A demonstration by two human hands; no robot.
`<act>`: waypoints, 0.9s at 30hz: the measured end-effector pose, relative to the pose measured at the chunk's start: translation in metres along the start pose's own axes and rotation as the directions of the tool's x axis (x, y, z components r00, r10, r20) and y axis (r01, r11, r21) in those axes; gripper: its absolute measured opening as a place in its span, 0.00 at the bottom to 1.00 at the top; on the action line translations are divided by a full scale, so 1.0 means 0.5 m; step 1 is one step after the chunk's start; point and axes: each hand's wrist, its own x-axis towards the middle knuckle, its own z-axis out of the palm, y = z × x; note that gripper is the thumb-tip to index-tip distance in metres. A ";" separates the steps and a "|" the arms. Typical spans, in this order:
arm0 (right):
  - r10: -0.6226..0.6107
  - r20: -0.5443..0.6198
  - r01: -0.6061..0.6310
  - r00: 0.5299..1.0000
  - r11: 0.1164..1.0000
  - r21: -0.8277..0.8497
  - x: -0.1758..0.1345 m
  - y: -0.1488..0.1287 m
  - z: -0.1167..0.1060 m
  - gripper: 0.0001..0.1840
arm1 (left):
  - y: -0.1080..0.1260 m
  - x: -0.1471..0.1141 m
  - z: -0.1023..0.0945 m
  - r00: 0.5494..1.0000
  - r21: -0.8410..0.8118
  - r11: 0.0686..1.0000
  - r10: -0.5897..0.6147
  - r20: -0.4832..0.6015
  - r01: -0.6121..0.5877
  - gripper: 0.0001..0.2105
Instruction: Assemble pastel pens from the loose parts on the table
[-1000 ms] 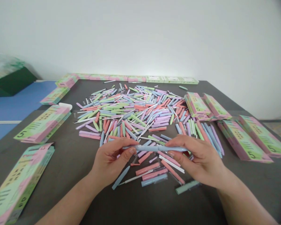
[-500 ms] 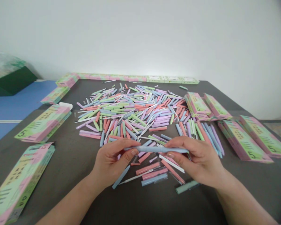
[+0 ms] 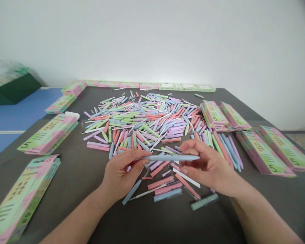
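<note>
A light blue pen [image 3: 173,158] lies level above the table, its left end pinched between the thumb and fingers of my left hand [image 3: 123,171]. My right hand [image 3: 209,167] is around the pen's right end, thumb and fingers spread apart above and below it; whether a finger touches the pen I cannot tell. Under my hands are loose pen parts: a blue cap [image 3: 167,195], a pink cap [image 3: 168,188], a green cap [image 3: 204,202], a blue barrel piece [image 3: 131,192] and a white refill [image 3: 149,192].
A wide heap of pastel pen parts [image 3: 142,118] covers the table's middle. Finished-looking pens [image 3: 227,149] lie side by side at right. Printed boxes stand on the right [image 3: 269,154], on the left [image 3: 22,200] and along the back edge [image 3: 128,84]. A dark green bin [image 3: 15,88] is at far left.
My right thumb and fingers have parted from the pen's right end, which now shows bare. The pen has risen slightly at that end and stays in my left hand.
</note>
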 end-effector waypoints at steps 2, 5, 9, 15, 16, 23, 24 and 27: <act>-0.045 -0.069 0.042 0.997 0.997 -0.057 0.001 0.001 -0.001 0.09 | 0.000 0.000 0.000 1.000 -0.013 1.000 0.001 0.007 -0.001 0.07; -0.088 -0.166 0.066 0.982 0.988 -0.136 0.005 0.005 0.002 0.07 | 0.003 0.001 0.001 1.000 -0.016 0.999 0.028 -0.002 -0.028 0.08; -0.059 -0.154 0.038 0.986 0.990 -0.136 0.008 0.013 0.011 0.11 | 0.006 0.001 0.001 0.999 0.010 0.999 0.050 -0.022 -0.050 0.08; -0.063 -0.095 0.042 0.994 0.978 -0.206 0.006 0.019 0.009 0.17 | 0.002 0.002 -0.001 0.999 0.004 0.999 0.039 -0.026 -0.039 0.09; -0.075 -0.096 0.054 0.993 0.977 -0.207 0.005 0.019 0.008 0.15 | 0.001 0.001 -0.001 0.999 0.003 0.999 0.039 -0.024 -0.039 0.09; -0.263 -0.191 0.198 0.946 0.933 -0.301 0.000 0.016 0.000 0.08 | 0.002 -0.001 -0.001 0.999 0.008 1.000 0.016 -0.027 -0.016 0.08; -0.264 -0.205 0.184 0.943 0.923 -0.338 0.000 0.017 -0.001 0.07 | 0.003 0.000 0.000 0.999 0.005 1.000 0.009 -0.030 -0.009 0.08; -0.219 -0.239 0.116 0.946 0.917 -0.382 0.001 0.019 -0.002 0.08 | 0.005 0.001 0.000 0.999 -0.001 1.000 0.009 -0.031 -0.009 0.08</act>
